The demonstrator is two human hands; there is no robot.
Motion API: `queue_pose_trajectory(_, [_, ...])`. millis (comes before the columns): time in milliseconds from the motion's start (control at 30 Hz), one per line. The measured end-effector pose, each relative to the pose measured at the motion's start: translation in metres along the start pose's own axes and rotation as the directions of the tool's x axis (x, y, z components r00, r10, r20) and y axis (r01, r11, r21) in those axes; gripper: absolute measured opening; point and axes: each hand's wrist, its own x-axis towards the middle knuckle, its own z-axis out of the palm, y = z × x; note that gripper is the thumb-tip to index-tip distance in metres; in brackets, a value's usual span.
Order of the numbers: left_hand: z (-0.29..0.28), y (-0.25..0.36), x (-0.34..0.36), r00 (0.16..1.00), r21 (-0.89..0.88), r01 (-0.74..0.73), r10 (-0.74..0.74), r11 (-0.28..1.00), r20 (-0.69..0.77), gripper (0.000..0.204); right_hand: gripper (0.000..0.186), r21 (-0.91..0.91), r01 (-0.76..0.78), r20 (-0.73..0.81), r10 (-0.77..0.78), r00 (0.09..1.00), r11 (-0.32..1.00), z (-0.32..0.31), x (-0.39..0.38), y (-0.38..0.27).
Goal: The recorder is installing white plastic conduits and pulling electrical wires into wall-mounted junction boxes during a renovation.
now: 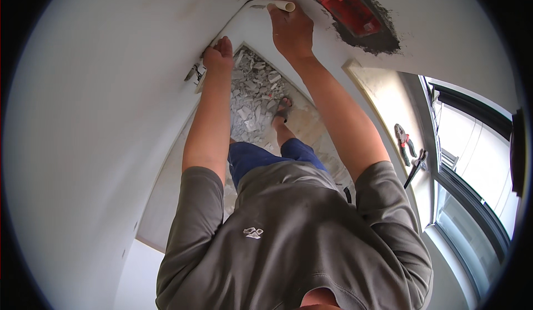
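A white plastic conduit pipe [282,5] shows at the top, its open end pointing right. My right hand [294,32] is closed round the pipe close to that end. From there, the pipe runs left to the wall corner, where it seems to bend down toward my left hand. My left hand [219,55] is lower, against the corner, with its fingers curled; what lies inside them is hidden. Right of the pipe, red electrical boxes [338,3] sit in a wall recess edged with rough dark mortar [383,39].
Broken rubble [252,90] covers the floor below my hands, beside my sandalled foot [283,108]. Red-handled pliers [405,143] and a hammer [416,167] lie on the sill [383,96] at right, by the window [472,138]. A dark metallic item [194,73] is near the left wall.
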Motion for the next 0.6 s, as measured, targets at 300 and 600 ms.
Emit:
queue_pose_trajectory(300, [-0.006, -0.004, -0.003, 0.955, -0.057, 0.054, -0.035, 0.997, 0.296, 0.022, 0.029, -0.128, 0.029, -0.039, -0.035, 0.999, 0.991, 0.001, 0.003, -0.001])
queue_pose_trajectory(600, [-0.015, -0.006, 0.006, 0.975, -0.218, 0.038, 0.011, 0.975, 0.221, 0.018, 0.029, 0.092, 0.018, 0.015, -0.019, 1.000, 0.996, -0.004, 0.002, -0.021])
